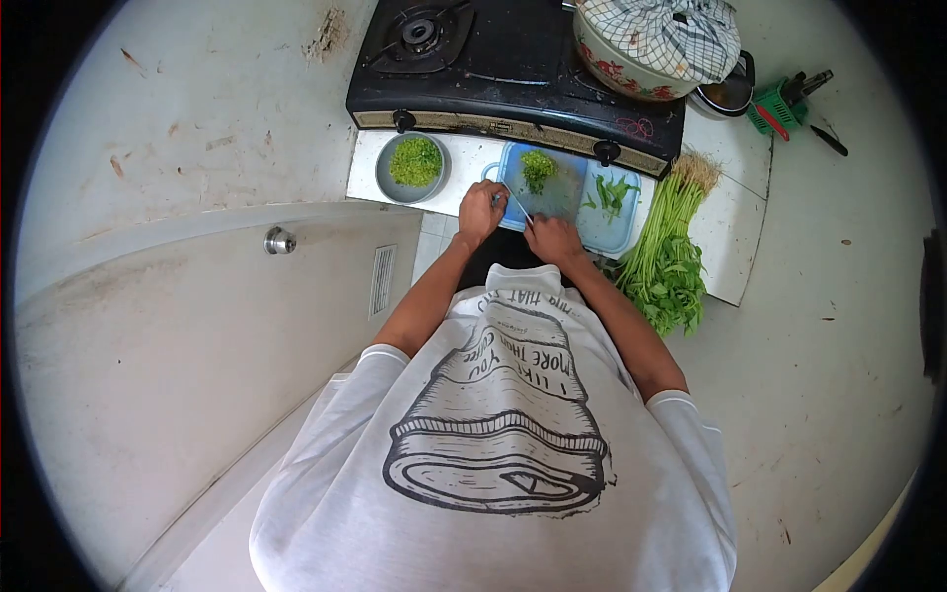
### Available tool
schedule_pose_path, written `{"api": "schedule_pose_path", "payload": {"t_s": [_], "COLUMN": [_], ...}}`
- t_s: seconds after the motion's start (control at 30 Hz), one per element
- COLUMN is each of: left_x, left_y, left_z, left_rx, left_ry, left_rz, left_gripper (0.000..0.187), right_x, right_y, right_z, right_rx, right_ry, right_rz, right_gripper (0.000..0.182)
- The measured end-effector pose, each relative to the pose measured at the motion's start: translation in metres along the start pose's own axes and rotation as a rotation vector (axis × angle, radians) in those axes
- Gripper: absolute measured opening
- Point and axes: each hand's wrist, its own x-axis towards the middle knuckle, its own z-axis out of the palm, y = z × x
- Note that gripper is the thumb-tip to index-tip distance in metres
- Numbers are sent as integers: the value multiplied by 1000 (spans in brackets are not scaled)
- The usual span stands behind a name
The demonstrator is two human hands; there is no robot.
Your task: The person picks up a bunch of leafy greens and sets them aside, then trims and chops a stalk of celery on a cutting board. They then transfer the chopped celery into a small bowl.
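Observation:
My right hand (554, 240) is closed around the handle of a knife (519, 204) at the near edge of a blue cutting board (619, 233). The blade slants up and left from it. My left hand (482, 210) is at the board's left edge with fingers curled together by the blade's tip; what they hold, if anything, is too small to make out. Finely chopped greens (538, 170) lie in a heap on the board, just beyond the knife. Several loose green leaves (614, 195) rest on its right part. A grey bowl (383, 180) of chopped greens stands to the left.
A bunch of leafy greens (666, 247) with roots lies right of the board. Behind stands a black gas stove (513, 69) with a large cloth-covered floral pot (621, 74). Farther right are a dark pan (728, 96) and a green basket (779, 107) of utensils.

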Motion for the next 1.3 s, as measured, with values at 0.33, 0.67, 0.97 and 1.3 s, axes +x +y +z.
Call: {"api": "schedule_pose_path", "payload": {"t_s": [0.33,0.67,0.97,1.3], "left_x": [-1,3,1,0], "left_y": [-2,1,0,-4], "left_z": [1,-1,-6,-12], "left_rx": [-46,-52,9,-17], "left_ry": [-44,-33,-46,-79], "left_rz": [-50,-36,24,63], "left_gripper": [11,8,8,14], "right_x": [1,1,6,8], "right_y": [2,9,-1,5], "right_z": [4,6,2,5], "right_rx": [30,35,72,60], "right_ry": [-6,-17,-46,-46], "right_rz": [12,58,38,71], "right_gripper": [38,39,37,40]}}
